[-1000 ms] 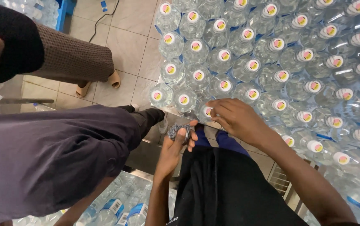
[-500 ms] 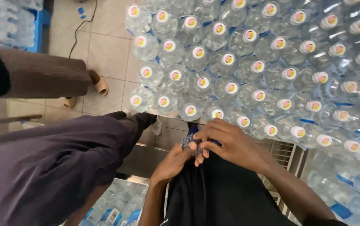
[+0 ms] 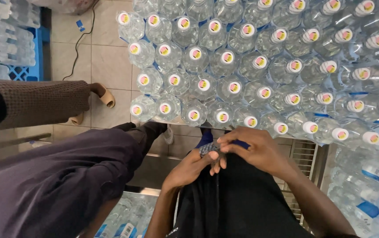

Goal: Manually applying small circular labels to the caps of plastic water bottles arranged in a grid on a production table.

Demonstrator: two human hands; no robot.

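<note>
Small object: we see a little dark, patterned piece [image 3: 208,149] pinched between both hands just below the near row of bottles; what it is we cannot tell.
Direction from fingers: it sits at the meeting point of the two hands, at about 1 o'clock from the left hand [image 3: 192,168] and 9 o'clock from the right hand [image 3: 260,152].
Long axis: it seems to run roughly 8 to 2 o'clock, though most of it is covered.
Left fingers: curled under the piece and grasping it from below.
Right fingers: folded over it from above, tips touching it; a thin blue strip [image 3: 241,143] shows just under the knuckles.
Nearer hand: both touch it; we judge neither nearer.
Surface: shrink-wrapped packs of clear water bottles [image 3: 224,79] with white caps fill 11 to 3 o'clock, standing upright, caps toward us.
Below: our own black garment [image 3: 233,202] lies under the hands.
Room: tiled floor [image 3: 105,61] at 10 o'clock with a black cable, a blue crate [image 3: 30,66] at far left, more bottle packs at 4 and 7 o'clock.
Other person: a dark-trousered leg [image 3: 61,185] and a brown knit sleeve [image 3: 39,103] at 9 o'clock, well apart from the piece.
</note>
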